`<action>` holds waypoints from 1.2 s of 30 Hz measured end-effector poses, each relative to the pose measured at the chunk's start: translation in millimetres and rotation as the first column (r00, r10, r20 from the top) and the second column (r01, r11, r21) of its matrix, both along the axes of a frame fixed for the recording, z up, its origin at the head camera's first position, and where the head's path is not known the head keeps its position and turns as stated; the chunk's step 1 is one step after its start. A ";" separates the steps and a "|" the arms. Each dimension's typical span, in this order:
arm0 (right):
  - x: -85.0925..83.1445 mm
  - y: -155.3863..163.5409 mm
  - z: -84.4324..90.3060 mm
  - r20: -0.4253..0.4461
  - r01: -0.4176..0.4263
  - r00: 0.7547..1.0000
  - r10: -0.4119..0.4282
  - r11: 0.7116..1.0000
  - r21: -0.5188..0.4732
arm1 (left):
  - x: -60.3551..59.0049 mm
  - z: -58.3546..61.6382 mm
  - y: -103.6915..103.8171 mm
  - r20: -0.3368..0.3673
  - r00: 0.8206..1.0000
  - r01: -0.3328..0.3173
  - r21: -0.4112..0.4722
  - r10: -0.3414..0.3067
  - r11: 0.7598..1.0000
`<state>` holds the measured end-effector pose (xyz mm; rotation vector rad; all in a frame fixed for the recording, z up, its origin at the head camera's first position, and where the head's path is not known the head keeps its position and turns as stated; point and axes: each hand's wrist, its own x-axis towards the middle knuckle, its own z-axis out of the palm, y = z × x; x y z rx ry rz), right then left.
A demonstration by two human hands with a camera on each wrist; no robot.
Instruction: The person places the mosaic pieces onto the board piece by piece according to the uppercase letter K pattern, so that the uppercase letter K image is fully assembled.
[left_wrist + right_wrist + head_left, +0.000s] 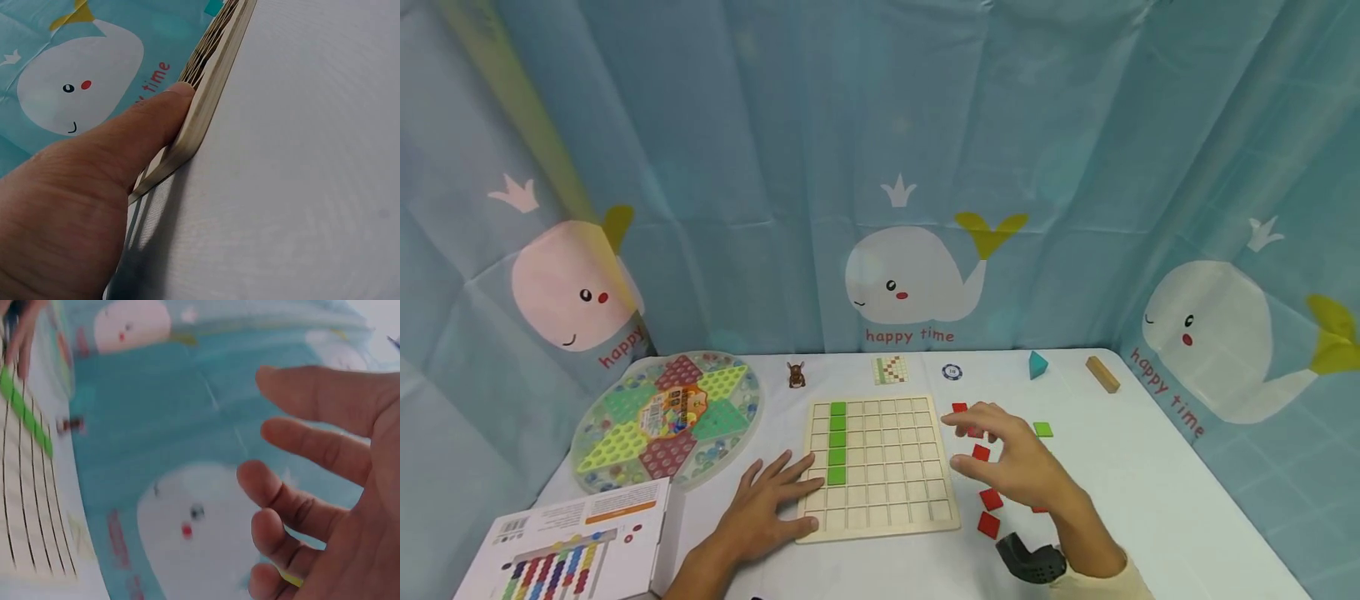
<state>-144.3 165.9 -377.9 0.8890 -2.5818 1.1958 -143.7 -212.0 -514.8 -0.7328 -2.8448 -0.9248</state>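
Your left hand lies flat on the table, fingers straight against the wooden grid board, which holds a column of five green tiles. Your right hand hovers spread and empty over loose red tiles just beside the board.

Wooden grid board flat on table, green tiles in column.

Far left: round Chinese checkers board. Near left: printed box. Far edge: brown figurine, poker chip, teal pyramid, wooden block (lying flat).
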 end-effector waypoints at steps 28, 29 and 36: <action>-38.9 142.1 -89.8 0.294 0.294 0.885 -0.363 0.922 0.252 | 1.2 1.9 2.5 -0.033 0.999 0.001 0.014 0.000 1.000; -38.5 142.6 -90.5 0.289 0.300 0.881 -0.374 0.915 0.269 | 1.2 2.3 2.3 -0.030 1.000 0.000 0.011 0.000 1.000; -38.9 143.4 -98.0 0.226 0.346 0.870 -0.439 0.868 0.355 | 1.3 3.1 0.4 -0.012 1.000 0.003 -0.005 -0.003 1.000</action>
